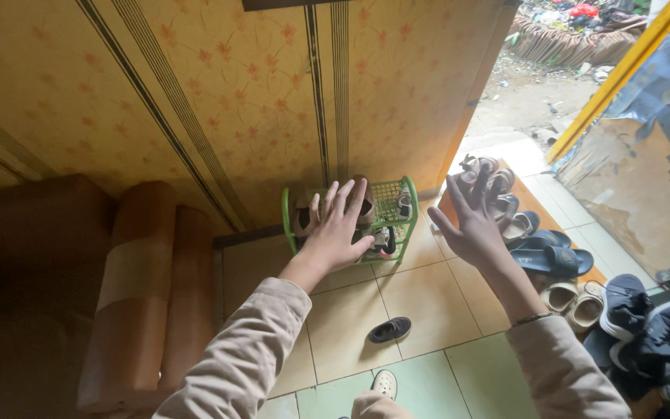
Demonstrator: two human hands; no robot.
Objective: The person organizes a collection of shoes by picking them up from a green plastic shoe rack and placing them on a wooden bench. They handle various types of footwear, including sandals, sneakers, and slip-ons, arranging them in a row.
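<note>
Both hands are spread wide and hold nothing: the left hand (337, 230) hovers over the green shoe rack (397, 203), the right hand (471, 225) just right of it. The rack already carries several shoes; a black shoe (390, 330) lies on the tiles before it, and sandals (550, 260) are strewn to its right. No packages or labels show.

Brown sofa (56, 287) at left; small black shoe (389, 330) on tiled floor (420, 299); dark sneakers (649, 326) at right (piled).

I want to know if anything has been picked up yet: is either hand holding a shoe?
No. Both the left hand and right hand are open and empty, fingers spread, above the green shoe rack.
</note>
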